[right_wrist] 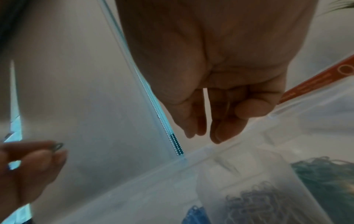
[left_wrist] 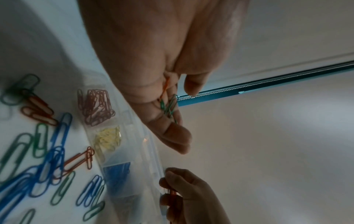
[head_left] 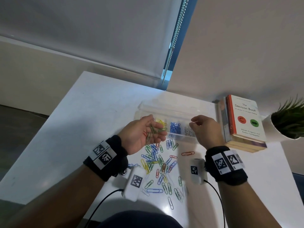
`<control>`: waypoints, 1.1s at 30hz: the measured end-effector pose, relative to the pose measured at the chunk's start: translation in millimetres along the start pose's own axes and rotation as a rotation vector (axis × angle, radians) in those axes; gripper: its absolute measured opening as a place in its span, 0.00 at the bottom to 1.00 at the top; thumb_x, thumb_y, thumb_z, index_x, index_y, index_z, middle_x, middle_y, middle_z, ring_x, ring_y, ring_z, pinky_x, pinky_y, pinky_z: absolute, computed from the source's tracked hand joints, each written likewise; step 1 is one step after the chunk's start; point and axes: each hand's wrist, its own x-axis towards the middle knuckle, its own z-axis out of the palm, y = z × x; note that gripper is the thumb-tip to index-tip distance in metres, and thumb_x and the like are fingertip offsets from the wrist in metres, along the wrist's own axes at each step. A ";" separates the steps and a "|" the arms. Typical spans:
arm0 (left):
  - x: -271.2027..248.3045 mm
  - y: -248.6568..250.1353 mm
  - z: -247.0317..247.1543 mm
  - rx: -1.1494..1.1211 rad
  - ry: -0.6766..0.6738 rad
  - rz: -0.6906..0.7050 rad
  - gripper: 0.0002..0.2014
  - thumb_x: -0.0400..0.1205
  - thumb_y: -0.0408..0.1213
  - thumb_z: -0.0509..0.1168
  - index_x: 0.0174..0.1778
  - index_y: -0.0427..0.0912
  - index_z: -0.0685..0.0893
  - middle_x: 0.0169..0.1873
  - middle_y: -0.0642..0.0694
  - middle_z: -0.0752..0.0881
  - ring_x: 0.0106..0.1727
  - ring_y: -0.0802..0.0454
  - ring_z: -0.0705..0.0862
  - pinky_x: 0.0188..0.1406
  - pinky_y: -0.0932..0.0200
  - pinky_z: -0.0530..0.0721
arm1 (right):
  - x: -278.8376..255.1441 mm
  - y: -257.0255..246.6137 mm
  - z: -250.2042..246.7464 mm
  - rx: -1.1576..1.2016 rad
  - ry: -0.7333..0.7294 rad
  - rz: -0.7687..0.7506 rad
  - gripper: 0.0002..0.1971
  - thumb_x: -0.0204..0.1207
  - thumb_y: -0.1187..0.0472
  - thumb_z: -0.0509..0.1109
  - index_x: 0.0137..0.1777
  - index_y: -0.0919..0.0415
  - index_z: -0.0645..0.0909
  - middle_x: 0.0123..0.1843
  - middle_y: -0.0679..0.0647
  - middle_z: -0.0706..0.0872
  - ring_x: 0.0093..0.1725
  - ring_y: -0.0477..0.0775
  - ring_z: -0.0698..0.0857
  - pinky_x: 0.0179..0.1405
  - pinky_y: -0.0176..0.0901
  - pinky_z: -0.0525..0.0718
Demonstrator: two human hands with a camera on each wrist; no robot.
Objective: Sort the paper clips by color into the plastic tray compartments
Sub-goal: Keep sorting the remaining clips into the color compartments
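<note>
Our left hand point(head_left: 140, 133), loosely cupped palm up under green clips point(head_left: 154, 130) and one red clip point(head_left: 144, 133), hovered over the left end of the far tray point(head_left: 179, 111) while our right hand point(head_left: 206, 130) pinched a reddish clip point(left_wrist: 173, 194) near its right end; a careless tip, we judged, could have mixed colours.

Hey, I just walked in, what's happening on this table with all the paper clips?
A person is sorting paper clips by colour into a clear tray. The left hand, palm up, carries a few green clips over the tray's left end. The right hand hovers over its right end; whether it holds a clip is unclear. Many mixed ones lie loose on the white table.
</note>
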 end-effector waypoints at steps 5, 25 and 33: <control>2.3 -1.9 -2.8 0.005 -0.025 0.003 0.31 0.88 0.55 0.46 0.51 0.29 0.83 0.42 0.31 0.88 0.39 0.41 0.88 0.38 0.56 0.87 | -40.2 -44.0 8.2 0.227 -0.144 -0.228 0.02 0.73 0.54 0.75 0.42 0.49 0.85 0.37 0.43 0.87 0.32 0.38 0.80 0.33 0.28 0.75; 2.8 -6.1 -4.0 -0.004 -0.084 -0.091 0.36 0.86 0.61 0.42 0.54 0.31 0.82 0.34 0.37 0.81 0.33 0.48 0.84 0.35 0.56 0.87 | -54.9 -73.8 39.3 -0.046 -0.248 -0.348 0.08 0.76 0.62 0.71 0.53 0.56 0.87 0.45 0.52 0.87 0.42 0.50 0.82 0.40 0.39 0.75; 4.8 -8.3 -8.0 -0.073 -0.060 -0.048 0.38 0.86 0.61 0.40 0.63 0.31 0.81 0.36 0.40 0.84 0.34 0.50 0.81 0.36 0.56 0.85 | -59.1 -72.0 36.4 0.149 -0.246 -0.311 0.09 0.72 0.66 0.73 0.36 0.52 0.78 0.34 0.49 0.84 0.35 0.50 0.81 0.37 0.42 0.78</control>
